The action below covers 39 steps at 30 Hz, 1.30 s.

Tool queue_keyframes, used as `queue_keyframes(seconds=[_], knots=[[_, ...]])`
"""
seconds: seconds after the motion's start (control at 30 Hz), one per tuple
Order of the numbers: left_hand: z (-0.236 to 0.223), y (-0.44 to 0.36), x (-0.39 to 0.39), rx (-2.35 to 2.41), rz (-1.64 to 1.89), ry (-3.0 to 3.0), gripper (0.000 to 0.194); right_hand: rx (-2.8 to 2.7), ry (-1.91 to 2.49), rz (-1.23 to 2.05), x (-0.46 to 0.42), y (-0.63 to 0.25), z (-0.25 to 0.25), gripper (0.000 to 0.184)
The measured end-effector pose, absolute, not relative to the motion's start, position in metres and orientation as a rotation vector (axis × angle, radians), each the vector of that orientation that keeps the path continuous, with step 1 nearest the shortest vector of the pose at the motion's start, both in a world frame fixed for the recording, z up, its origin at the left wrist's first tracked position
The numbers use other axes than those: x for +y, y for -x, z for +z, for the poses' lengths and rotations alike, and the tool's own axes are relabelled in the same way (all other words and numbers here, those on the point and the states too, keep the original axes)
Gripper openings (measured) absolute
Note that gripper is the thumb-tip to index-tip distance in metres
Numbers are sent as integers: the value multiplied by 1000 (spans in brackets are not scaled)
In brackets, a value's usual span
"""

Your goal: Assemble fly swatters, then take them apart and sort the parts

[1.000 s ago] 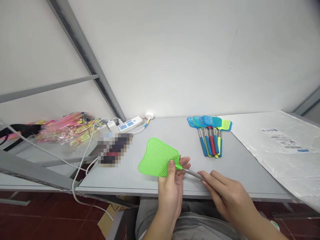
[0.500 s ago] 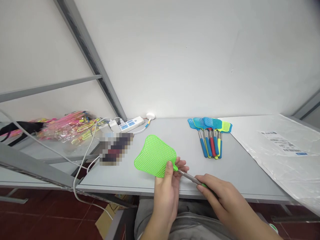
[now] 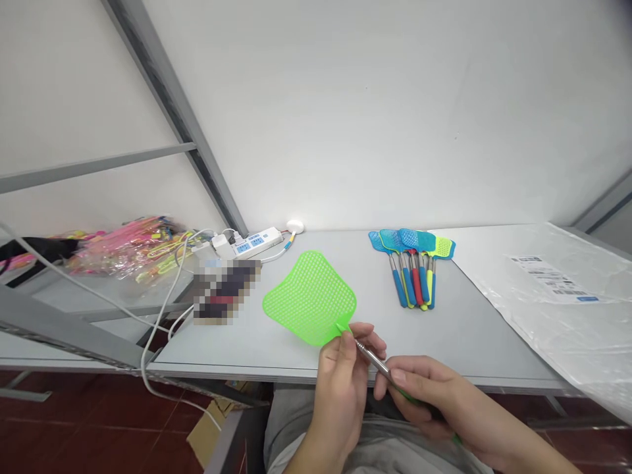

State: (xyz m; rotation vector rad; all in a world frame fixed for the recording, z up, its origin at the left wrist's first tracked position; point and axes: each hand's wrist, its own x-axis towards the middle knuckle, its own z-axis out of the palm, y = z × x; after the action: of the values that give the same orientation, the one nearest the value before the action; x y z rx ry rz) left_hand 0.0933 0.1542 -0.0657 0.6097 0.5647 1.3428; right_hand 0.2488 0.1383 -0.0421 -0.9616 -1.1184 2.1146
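A green fly swatter (image 3: 313,296) with a perforated head is held at the table's front edge, its head pointing up and to the left. My left hand (image 3: 343,382) pinches its neck, where the head joins the metal rod, with the thumb on top. Around the green handle and the lower end of the rod, my right hand (image 3: 429,395) is closed, covering most of the handle. Several more fly swatters (image 3: 415,270) lie in an overlapping fan at the back, with blue, teal and yellow-green heads and blue, red and yellow grips.
A white plastic mailing bag (image 3: 538,296) with a label covers the table's right side. At the back left sit a power strip (image 3: 257,243) with plugs and a pixelated object (image 3: 227,293). Clear-bagged colourful items (image 3: 133,247) lie beyond a metal frame (image 3: 170,105); a white cable (image 3: 165,329) hangs down.
The swatter's head has turned, and its rod now tilts more steeply. My left hand has shifted from the head's lower edge to the neck. My right hand has moved down onto the handle.
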Motion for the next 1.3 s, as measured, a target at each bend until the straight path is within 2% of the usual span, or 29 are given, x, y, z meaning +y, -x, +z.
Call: queue_keyframes(seconds=[0.17, 0.37, 0.53, 0.67, 0.8, 0.93, 1.17, 1.3], knots=[[-73, -91, 156, 688, 1367, -702, 28, -1375, 1056, 1905, 139, -244, -42, 36], [-83, -100, 150, 693, 1324, -838, 23, -1733, 1202, 1260, 145, -238, -32, 32], [-84, -101, 151, 701, 1563, -778, 22, -2010, 1193, 1000, 154, -226, -20, 32], [-63, -73, 164, 770, 1831, -623, 25, -2140, 1284, 760, 154, -222, -25, 33], [-41, -41, 174, 734, 1965, -582, 26, -2222, 1331, 675, 147, -235, -34, 29], [-45, -42, 169, 753, 1953, -670, 28, -2252, 1372, 552, 144, -251, -33, 22], [-68, -80, 146, 780, 1570, -877, 26, -2287, 1383, 386, 143, -248, -22, 26], [-72, -85, 143, 819, 1639, -889, 19, -2316, 1368, 403, 145, -239, -24, 25]])
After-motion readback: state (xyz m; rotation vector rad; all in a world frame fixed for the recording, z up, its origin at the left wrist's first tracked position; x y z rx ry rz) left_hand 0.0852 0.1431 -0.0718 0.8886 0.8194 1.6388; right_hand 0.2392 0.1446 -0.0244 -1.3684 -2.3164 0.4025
